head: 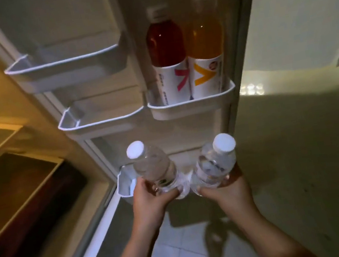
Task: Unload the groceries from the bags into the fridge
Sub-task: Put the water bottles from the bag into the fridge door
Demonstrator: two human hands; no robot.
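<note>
A: Bottles in both hands, low centre of the frame. The left hand (150, 195) grips the left water bottle (155, 169) near its base; the right hand (221, 189) grips the right water bottle (214, 163) the same way. White caps tilt up toward the camera.

B: And where are they headed?

A: Likely the bottom door bin (126, 183), whose left end shows just behind the left bottle. Both bottles hang over it, not yet seated as far as I can tell.

B: Risks?

A: They are nearly touching at the base. Lowered together, they could knock each other or catch the bin's front lip and tip outward onto the tiled floor (184, 249). Low grips leave the tops free to swing.

B: Upper shelves?

A: The red drink bottle (165, 46) and orange drink bottle (204, 41) stand upright in the upper-right door bin (194, 107), well clear.
</note>
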